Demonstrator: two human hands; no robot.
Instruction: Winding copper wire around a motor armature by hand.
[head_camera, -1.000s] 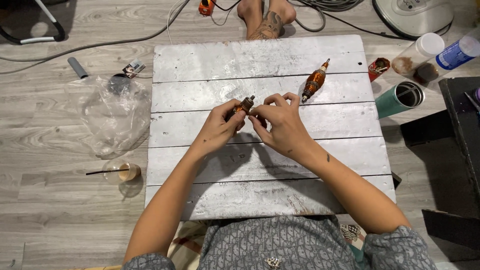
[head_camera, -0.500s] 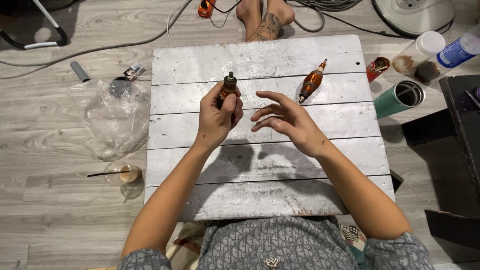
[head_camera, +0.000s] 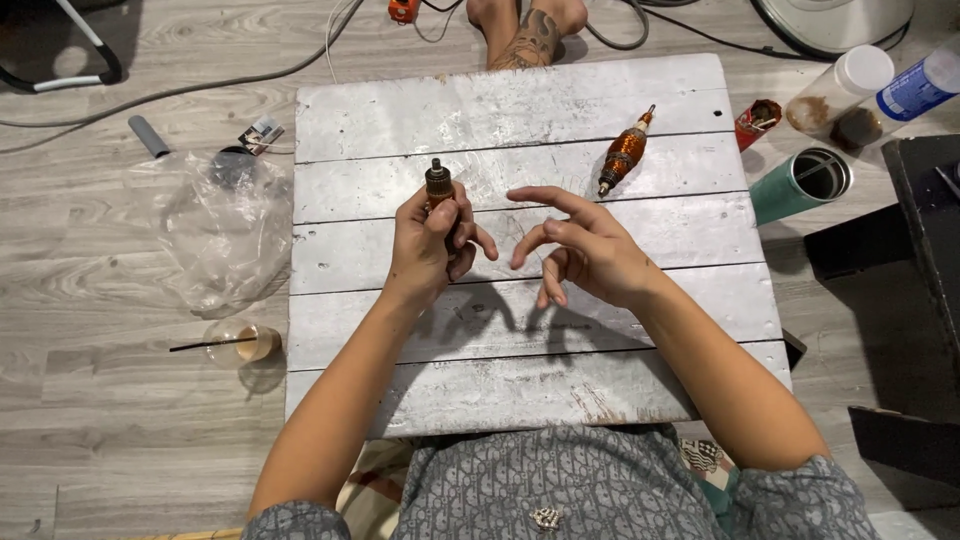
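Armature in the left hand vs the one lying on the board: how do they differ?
The held armature stands upright in the left hand; the lying armature rests slanted on the white board, untouched. Held one mostly hidden by fingers; lying one shows full copper winding. Both have dark, metallic shaft ends.

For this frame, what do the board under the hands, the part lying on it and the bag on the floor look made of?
Board: wooden planks, by the seams, under worn, scratched white paint.
Motor armature: copper wire winding, shiny orange-brown, on a grey, probably steel, shaft.
Bag: thin clear plastic film, crumpled and glossy.
The similar part in the left hand is mostly hidden.
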